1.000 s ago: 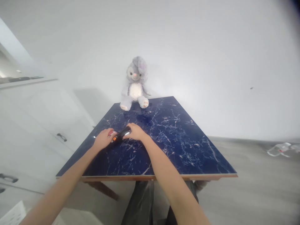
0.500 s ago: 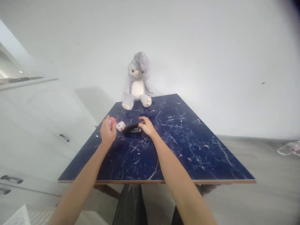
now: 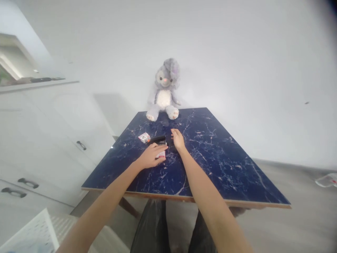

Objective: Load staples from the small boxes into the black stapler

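Note:
On the dark blue marbled table (image 3: 210, 158), my left hand (image 3: 152, 155) is closed round a red and white packet (image 3: 161, 154), near the front of a black object (image 3: 157, 139). That black object lies with an orange spot at its left end, beside a small white box with red and dark print (image 3: 144, 137). My right hand (image 3: 178, 139) is just right of the black object, fingers curved and apart, with nothing visible in it.
A grey plush toy (image 3: 164, 91) with a white belly sits at the table's back edge against the wall. White cabinets (image 3: 52, 140) with dark handles stand on the left. A white slatted item (image 3: 31, 232) is at the lower left, and a clear plastic thing (image 3: 326, 180) on the floor at the right.
My left hand has moved right and nearer with the red and white packet. My right hand has come off the black object's right end. The camera view has shifted.

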`<state>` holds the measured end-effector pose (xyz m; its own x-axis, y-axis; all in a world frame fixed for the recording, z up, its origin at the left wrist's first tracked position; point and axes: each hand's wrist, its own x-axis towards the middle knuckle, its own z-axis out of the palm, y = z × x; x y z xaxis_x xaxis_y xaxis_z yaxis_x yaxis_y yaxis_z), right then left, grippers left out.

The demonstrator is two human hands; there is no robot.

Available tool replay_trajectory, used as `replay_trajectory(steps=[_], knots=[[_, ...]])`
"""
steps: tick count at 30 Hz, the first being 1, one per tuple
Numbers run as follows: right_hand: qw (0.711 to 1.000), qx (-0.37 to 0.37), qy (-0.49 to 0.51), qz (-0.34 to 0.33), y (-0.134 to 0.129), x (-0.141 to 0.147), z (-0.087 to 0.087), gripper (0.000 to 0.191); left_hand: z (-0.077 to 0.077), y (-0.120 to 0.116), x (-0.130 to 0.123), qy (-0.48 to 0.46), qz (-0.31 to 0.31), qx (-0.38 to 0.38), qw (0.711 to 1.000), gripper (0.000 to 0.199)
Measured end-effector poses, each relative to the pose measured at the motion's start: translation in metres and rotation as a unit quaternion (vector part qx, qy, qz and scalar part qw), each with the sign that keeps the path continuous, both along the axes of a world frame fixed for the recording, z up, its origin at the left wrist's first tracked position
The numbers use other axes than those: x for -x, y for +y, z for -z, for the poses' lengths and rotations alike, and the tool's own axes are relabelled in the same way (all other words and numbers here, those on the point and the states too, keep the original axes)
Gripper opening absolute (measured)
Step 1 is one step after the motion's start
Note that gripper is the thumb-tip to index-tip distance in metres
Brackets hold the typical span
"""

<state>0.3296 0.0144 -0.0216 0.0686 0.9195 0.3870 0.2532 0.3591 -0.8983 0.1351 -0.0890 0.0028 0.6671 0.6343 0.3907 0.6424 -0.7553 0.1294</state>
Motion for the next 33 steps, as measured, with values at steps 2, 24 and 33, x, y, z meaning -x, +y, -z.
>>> replay_trajectory(steps=[2, 24, 33], knots=[[1.000, 0.004, 0.010, 0.007, -0.006, -0.001, -0.005, 0.048, 0.000, 0.008, 0.013, -0.059, -0.059, -0.039, 0.996, 0.054], [0.922, -0.202, -0.262, -0.201, -0.086, 0.003, -0.020, 0.036, 0.008, 0.041, 0.030, -0.080, -0.227, -0.015, 0.970, 0.048], [0.909, -0.159, -0.275, -0.269, -0.092, -0.019, -0.028, 0.012, -0.001, 0.031, 0.030, -0.137, -0.175, 0.064, 0.973, 0.039]])
